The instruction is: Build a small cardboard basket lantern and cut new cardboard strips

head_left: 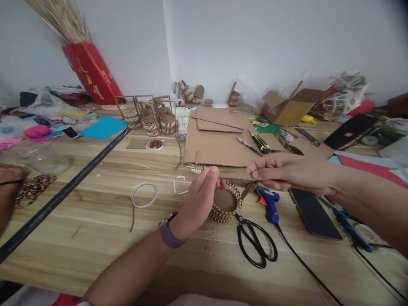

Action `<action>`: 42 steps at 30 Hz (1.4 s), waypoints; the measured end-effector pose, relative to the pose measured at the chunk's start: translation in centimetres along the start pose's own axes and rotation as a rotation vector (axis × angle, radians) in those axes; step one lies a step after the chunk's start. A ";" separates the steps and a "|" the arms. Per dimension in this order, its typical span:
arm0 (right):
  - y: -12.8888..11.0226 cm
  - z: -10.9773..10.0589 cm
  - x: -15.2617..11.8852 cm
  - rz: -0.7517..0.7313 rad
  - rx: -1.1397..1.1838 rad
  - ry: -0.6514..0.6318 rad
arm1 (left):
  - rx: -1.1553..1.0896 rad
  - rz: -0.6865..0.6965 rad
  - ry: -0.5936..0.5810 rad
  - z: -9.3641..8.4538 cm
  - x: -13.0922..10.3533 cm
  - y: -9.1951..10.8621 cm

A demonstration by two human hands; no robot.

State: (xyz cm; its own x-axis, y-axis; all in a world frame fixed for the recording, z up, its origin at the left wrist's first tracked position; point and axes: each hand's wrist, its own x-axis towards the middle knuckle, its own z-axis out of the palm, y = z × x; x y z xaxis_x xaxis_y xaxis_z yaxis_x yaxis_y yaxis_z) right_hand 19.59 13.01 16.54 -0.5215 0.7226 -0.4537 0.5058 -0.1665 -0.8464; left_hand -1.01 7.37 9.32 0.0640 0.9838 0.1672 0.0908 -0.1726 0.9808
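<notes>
A narrow brown cardboard strip is stretched level between my two hands. My left hand pinches its left end, thumb on top, and my right hand pinches the right end. A short length of strip slants down from my right fingers toward the basket rim. Just below sits a small round basket of light stick ends with a brown cardboard base. My left fingers hide its left side, and I cannot tell whether they touch it. Black-handled scissors lie beside the basket, and a blue glue gun is to its right.
Flat cardboard sheets lie behind my hands, with a yellow utility knife on them. A dark phone-like slab is under my right forearm. Finished little baskets stand at the back left. Another person's arm shows at the left edge.
</notes>
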 end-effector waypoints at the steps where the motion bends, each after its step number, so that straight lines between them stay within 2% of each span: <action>1: -0.1 0.0 0.0 0.004 -0.001 -0.007 | -0.003 0.000 0.003 0.0 0.0 0.0; 10: -0.8 0.1 -0.1 0.037 -0.044 -0.065 | -0.015 0.025 -0.003 -0.1 0.0 -0.4; 28: -0.5 -0.2 0.0 0.057 -0.035 -0.047 | -0.011 0.004 -0.006 0.1 -0.1 -0.2; 36: 0.3 -0.2 0.0 -0.011 0.042 -0.074 | -0.022 0.002 -0.009 -0.2 0.0 -0.8; 39: 0.7 0.3 0.0 -0.037 0.083 -0.038 | -0.007 0.012 -0.005 -0.5 0.1 -0.7; 42: 0.6 0.8 -0.1 -0.082 0.100 0.028 | -0.003 -0.012 0.052 -1.3 0.5 -0.2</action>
State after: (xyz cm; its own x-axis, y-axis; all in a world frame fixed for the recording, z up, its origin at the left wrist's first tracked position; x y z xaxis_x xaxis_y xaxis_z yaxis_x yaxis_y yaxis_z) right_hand 19.41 12.29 15.84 -0.5380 0.7550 -0.3750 0.3902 -0.1712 -0.9046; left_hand -2.29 7.99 9.36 0.0111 0.9870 0.1605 0.0880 -0.1608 0.9831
